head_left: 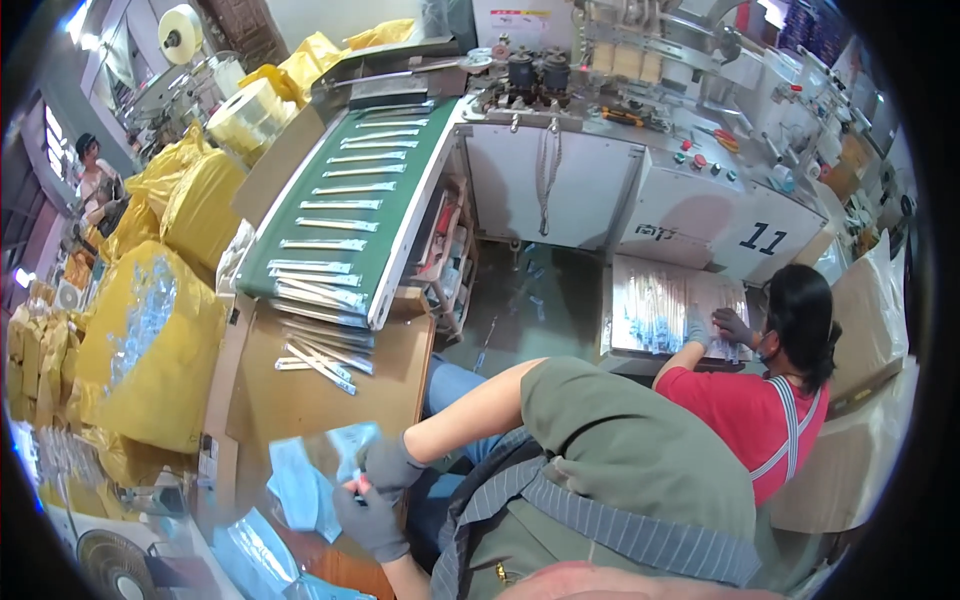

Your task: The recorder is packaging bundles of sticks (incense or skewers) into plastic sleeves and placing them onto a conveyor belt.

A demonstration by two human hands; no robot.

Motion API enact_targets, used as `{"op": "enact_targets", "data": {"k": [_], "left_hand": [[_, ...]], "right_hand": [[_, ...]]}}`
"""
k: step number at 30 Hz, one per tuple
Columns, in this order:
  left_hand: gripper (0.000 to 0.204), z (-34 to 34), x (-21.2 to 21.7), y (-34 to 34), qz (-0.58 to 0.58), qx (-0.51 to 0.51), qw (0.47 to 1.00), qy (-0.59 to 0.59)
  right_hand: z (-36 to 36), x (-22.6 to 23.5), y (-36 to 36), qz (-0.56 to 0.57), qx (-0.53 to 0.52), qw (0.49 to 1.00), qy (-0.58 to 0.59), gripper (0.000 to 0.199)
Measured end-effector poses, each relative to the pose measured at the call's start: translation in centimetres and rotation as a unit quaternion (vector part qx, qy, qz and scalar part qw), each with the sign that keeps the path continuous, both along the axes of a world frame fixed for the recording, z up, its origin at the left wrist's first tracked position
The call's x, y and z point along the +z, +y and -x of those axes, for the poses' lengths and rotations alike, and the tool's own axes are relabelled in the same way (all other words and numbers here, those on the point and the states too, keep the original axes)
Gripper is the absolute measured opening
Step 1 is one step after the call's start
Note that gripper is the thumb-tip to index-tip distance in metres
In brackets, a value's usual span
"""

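Both of my hands wear grey gloves and work close together over the near end of a brown table. My right hand [392, 466], the upper one, has its fingers closed against a light blue plastic packet [351, 446], partly blurred. Just below, my left hand [371, 522] has its fingers curled in, with bare pinkish fingertips showing; what they pinch is hidden. Another blue plastic packet [299, 488] lies beside them, and more blue plastic [250, 552] is nearer. Beyond my hands, a loose pile of thin wrapped sticks [322, 362] rests on the table.
A green conveyor belt [345, 215] carries a row of thin wrapped sticks toward the brown table [262, 400]. Yellow sacks [150, 350] crowd the left side, above a fan [115, 565]. At right, a co-worker in red [725, 415] handles sticks on a tray beside a white machine [690, 215].
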State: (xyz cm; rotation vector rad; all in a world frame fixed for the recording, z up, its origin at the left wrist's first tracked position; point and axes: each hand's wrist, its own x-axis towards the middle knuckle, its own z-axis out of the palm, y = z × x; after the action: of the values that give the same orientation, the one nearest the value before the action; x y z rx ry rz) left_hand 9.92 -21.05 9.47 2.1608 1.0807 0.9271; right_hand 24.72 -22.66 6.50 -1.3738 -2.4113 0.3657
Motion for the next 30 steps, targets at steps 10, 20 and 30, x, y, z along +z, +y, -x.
{"op": "enact_targets", "data": {"k": [10, 20, 30], "left_hand": [[0.011, 1.0, 7.2, -3.9, -0.214, -0.027, 0.976, -0.024], [0.012, 2.5, 5.6, -0.3, -0.307, 0.055, 0.950, -0.032], [0.029, 9.0, -3.8, 8.1, -0.179, 0.095, 0.899, 0.389]], "right_hand": [[0.0, 0.4, 4.4, -0.067, 0.065, 0.945, 0.312, 0.020], [0.7, 12.4, 2.0, -0.152, -0.008, 0.980, 0.130, 0.023], [-5.9, 3.0, 6.2, -0.086, -0.240, 0.949, 0.185, 0.072]]}}
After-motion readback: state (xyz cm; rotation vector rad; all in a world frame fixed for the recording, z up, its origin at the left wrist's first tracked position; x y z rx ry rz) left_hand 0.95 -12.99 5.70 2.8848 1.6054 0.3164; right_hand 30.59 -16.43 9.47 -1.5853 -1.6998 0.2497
